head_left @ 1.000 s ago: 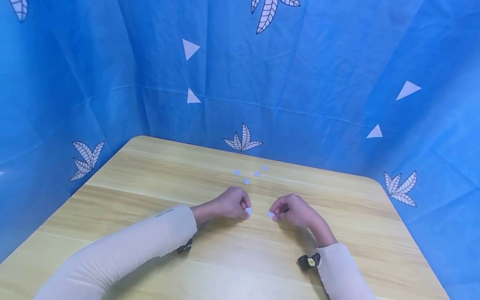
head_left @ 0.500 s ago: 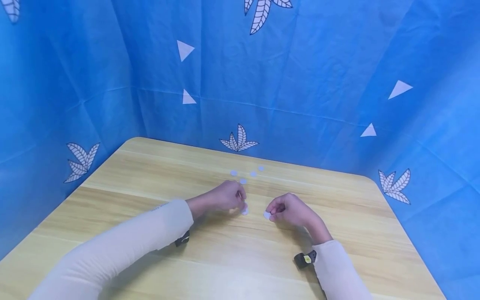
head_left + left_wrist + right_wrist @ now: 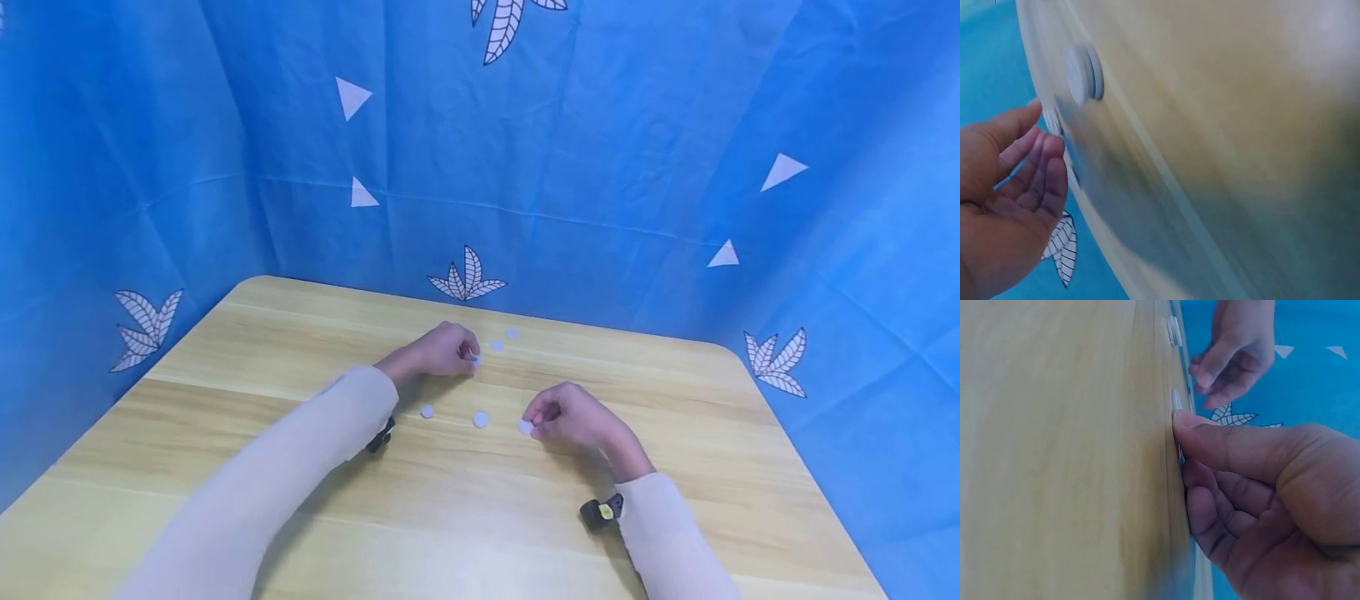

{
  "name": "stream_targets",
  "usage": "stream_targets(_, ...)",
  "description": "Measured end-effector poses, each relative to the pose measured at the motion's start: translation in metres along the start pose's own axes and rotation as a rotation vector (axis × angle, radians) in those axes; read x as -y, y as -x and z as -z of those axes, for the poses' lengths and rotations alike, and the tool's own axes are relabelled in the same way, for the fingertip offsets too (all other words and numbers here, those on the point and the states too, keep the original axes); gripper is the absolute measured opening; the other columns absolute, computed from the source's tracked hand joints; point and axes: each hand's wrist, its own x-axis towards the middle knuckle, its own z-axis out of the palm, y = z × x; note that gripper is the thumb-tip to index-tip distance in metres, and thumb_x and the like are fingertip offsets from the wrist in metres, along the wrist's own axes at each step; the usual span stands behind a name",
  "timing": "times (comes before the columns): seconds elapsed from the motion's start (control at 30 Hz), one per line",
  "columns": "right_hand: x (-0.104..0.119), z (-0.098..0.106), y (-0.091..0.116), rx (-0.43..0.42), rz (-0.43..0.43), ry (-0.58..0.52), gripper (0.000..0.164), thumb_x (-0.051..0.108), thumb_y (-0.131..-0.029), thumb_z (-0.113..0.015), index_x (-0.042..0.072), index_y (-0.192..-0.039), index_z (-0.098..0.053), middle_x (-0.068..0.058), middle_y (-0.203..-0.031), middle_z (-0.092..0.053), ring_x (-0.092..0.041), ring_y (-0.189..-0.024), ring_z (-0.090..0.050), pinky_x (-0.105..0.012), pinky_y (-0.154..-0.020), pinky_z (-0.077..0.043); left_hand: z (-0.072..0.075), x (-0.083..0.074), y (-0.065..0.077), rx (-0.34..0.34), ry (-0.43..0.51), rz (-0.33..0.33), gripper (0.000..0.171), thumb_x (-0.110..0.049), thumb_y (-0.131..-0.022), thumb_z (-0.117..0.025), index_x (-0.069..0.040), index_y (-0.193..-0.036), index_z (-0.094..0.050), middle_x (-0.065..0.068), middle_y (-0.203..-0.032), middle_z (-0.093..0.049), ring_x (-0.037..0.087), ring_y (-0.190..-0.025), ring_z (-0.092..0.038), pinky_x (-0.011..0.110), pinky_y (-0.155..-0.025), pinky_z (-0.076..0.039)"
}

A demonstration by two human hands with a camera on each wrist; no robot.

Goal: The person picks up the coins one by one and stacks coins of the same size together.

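My left hand [image 3: 444, 348] is over the far part of the table, its fingertips beside a small white disc [image 3: 476, 361]. In the left wrist view, the thumb and fingers of that hand [image 3: 1016, 181] are loosely bent, with a gap between them and nothing held. Two white discs [image 3: 1084, 74] lie stacked nearby; in the head view this stack [image 3: 481, 419] sits between the hands. Near the table's middle, my right hand [image 3: 577, 415] pinches another white disc [image 3: 526, 427] at its edge. The right wrist view shows the thumb on this disc [image 3: 1177, 401], low at the tabletop.
Two more discs [image 3: 497, 345] lie farther back, right of my left hand. A single disc [image 3: 427, 411] rests near my left wrist. The wooden table [image 3: 465, 533] ends at a blue curtain [image 3: 465, 125] behind and at both sides.
My left hand has let go of the disc by the middle, leaving it stacked there, and moved away to the far discs. The right hand stays at its disc. The head view has shifted slightly.
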Motion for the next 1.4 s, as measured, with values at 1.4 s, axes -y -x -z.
stream_targets(1.4, 0.003, 0.001, -0.001, 0.003, -0.029, -0.014, 0.015, 0.0, -0.086, -0.079, 0.009, -0.097, -0.077, 0.003, -0.086, -0.072, -0.015, -0.084, -0.066, -0.034, -0.081, -0.056, 0.002, 0.015, -0.026, 0.092, 0.293, 0.194, 0.01, -0.005, -0.091, -0.072, -0.007, -0.1, -0.072, 0.005, -0.083, -0.067, 0.016, -0.066, -0.055, 0.026, -0.06, -0.045)
